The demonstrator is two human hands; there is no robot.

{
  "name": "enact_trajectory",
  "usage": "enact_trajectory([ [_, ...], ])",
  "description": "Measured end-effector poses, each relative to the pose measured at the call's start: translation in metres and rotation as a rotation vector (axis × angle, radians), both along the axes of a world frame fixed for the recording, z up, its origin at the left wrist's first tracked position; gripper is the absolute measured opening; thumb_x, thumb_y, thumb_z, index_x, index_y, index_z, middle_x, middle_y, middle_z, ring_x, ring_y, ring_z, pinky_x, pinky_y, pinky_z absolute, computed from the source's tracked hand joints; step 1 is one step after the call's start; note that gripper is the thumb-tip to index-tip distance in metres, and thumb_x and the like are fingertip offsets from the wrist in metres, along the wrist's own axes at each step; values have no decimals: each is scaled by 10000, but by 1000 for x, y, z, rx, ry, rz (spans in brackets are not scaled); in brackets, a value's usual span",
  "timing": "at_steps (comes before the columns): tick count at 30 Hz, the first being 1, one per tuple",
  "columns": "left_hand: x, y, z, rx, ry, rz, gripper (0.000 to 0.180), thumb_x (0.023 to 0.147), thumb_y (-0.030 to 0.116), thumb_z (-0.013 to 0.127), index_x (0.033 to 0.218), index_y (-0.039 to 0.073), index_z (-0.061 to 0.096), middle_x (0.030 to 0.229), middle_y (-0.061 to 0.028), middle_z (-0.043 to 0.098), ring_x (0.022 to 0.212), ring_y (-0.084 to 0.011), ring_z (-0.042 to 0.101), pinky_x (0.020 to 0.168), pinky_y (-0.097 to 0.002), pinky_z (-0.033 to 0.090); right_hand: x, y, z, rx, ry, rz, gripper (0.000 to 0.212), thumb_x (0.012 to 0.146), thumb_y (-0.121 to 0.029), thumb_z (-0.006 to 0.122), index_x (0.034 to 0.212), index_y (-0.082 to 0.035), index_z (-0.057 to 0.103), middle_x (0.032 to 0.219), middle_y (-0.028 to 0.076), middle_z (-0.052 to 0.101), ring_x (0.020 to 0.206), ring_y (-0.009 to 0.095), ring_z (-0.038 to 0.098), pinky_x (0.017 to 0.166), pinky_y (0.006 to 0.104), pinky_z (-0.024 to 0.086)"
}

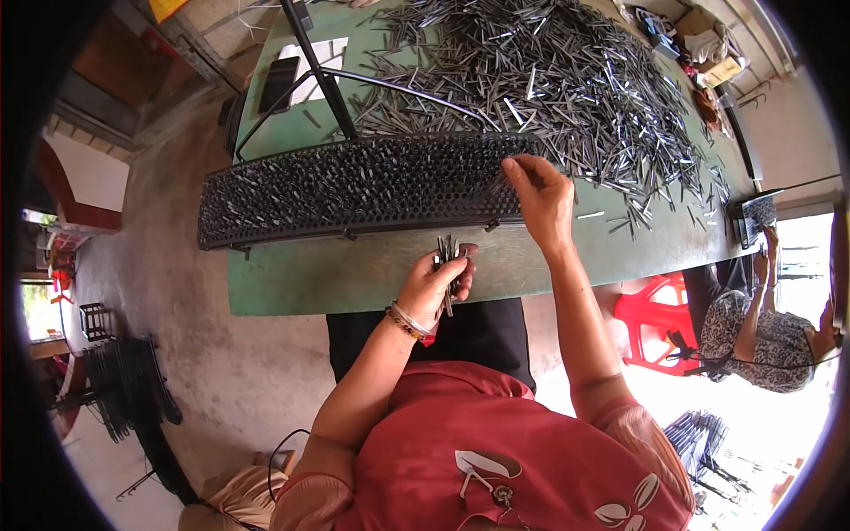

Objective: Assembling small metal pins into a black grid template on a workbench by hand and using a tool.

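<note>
My left hand (441,276) is closed round a small bunch of thin dark strips (448,250), held upright just off the near table edge. A long black perforated rack (398,205) stands before me on the green table (372,274). Many of its holes hold similar dark strips, most densely at its left and middle; bare holes show towards the right. My right hand (542,196) is over the rack's right end, thumb and fingertips pinched together. Whatever is in that pinch is too small to make out.
A large heap of loose dark strips (567,88) covers the far table. Black bars (323,84) rise behind the rack. A phone (280,85) lies by white paper at the left. At the right, a co-worker (757,341) handles another dark rack near a red stool (651,323).
</note>
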State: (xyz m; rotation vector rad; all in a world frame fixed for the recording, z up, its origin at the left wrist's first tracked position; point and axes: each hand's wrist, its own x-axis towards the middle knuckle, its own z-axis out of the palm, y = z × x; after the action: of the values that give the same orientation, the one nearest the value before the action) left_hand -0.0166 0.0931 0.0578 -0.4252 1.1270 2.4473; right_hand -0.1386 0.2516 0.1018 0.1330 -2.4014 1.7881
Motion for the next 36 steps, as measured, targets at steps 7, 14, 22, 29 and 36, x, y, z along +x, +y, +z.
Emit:
enact_trajectory([
  [7, 4, 0, -3, -14, -6, -11, 304, 921, 127, 554, 1173, -43, 546, 850, -32, 588, 688, -86, 546, 560, -229, 459, -6, -2, -6, 205, 193, -12, 153, 833, -91, 684, 942, 17, 677, 808, 80, 670, 695, 123, 605, 658, 245, 474],
  [14, 4, 0, -3, -14, -2, -25, 317, 923, 119, 548, 1200, -36, 539, 890, -48, 620, 719, -96, 572, 591, -243, 485, -1, -6, -11, 218, 285, 131, 127, 815, -60, 683, 925, 4, 679, 869, 97, 667, 728, 179, 629, 667, 282, 492],
  [22, 6, -2, -2, 54, 6, -53, 329, 944, 111, 497, 1249, -11, 505, 964, -87, 633, 855, -178, 639, 756, -333, 558, -5, -2, -16, 282, 344, 182, 139, 811, -52, 679, 943, -7, 682, 890, 107, 666, 787, 220, 653, 689, 298, 503],
  [29, 5, -4, 4, 145, -67, -109, 361, 952, 132, 500, 1294, 19, 473, 991, -87, 618, 895, -188, 632, 756, -357, 559, -3, -1, -25, 381, 436, 126, 174, 808, -49, 677, 980, -24, 688, 912, 105, 655, 793, 248, 647, 705, 310, 505],
  [36, 5, -4, 8, 48, 9, -71, 339, 952, 120, 512, 1272, 10, 495, 1005, -87, 633, 915, -166, 624, 752, -327, 559, 1, 0, -30, 408, 460, 81, 182, 807, -37, 672, 987, -36, 694, 934, 99, 629, 809, 249, 635, 702, 320, 501],
])
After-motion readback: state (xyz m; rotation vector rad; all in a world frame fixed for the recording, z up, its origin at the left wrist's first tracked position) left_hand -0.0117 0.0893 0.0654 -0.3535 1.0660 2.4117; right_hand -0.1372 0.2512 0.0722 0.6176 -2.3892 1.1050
